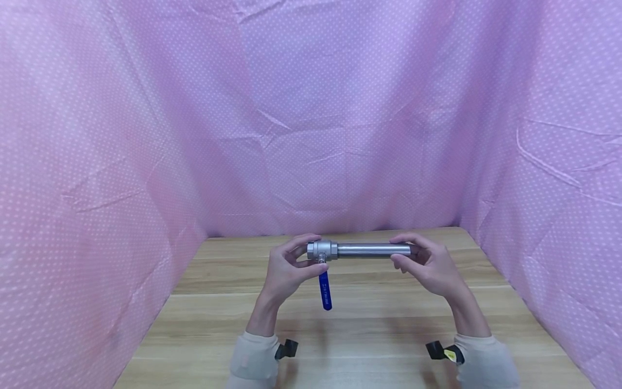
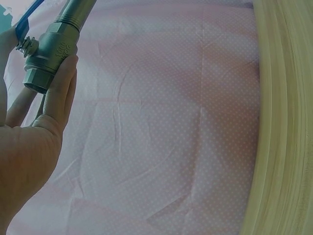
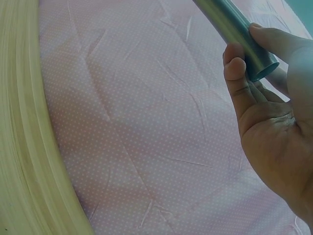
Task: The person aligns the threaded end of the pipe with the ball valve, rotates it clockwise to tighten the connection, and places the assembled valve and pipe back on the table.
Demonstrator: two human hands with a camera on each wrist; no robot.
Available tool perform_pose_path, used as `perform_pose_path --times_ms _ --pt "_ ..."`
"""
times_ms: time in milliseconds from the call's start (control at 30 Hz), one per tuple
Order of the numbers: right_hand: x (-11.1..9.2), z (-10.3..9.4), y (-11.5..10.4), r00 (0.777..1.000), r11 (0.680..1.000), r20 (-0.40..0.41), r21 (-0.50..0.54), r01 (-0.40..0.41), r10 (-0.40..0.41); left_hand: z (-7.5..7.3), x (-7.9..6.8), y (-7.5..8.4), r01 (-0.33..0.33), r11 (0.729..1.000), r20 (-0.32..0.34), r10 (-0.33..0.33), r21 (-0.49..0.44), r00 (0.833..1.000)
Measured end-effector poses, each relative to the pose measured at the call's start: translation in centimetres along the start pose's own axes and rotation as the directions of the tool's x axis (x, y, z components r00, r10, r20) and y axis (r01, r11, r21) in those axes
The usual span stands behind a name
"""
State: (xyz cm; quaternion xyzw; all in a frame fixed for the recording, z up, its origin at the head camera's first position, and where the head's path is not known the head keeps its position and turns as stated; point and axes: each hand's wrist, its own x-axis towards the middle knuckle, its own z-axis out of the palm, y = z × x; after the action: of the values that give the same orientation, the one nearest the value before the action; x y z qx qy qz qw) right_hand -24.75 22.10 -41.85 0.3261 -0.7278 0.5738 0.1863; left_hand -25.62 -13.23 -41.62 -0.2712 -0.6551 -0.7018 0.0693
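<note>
A metal ball valve (image 1: 323, 249) with a blue lever handle (image 1: 325, 292) is joined to a straight steel pipe (image 1: 371, 249), and both are held level above the table. My left hand (image 1: 286, 268) grips the valve, its thumb near the base of the lever, which points toward me. At the pipe's far right end, my right hand (image 1: 432, 266) holds it between thumb and fingers. Threads show where the pipe meets the valve (image 2: 51, 51) in the left wrist view. The pipe's open end (image 3: 262, 69) faces the palm in the right wrist view.
The wooden table (image 1: 359, 346) lies below both hands. Pink dotted cloth (image 1: 311, 119) hangs along its back and both sides. Small black camera mounts (image 1: 286, 349) are worn at the sleeved wrists.
</note>
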Motion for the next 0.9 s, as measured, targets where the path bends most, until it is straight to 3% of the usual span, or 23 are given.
perform_pose_path --times_ms 667,900 --pt "0.15 0.16 -0.05 1.0 0.999 -0.002 -0.039 -0.03 0.03 -0.15 0.21 -0.26 0.007 1.0 0.003 -0.007 -0.006 1.0" --pt "0.24 0.02 0.1 1.0 1.0 0.006 0.006 -0.023 0.023 -0.23 0.31 -0.36 0.005 1.0 0.002 -0.005 -0.005 1.0"
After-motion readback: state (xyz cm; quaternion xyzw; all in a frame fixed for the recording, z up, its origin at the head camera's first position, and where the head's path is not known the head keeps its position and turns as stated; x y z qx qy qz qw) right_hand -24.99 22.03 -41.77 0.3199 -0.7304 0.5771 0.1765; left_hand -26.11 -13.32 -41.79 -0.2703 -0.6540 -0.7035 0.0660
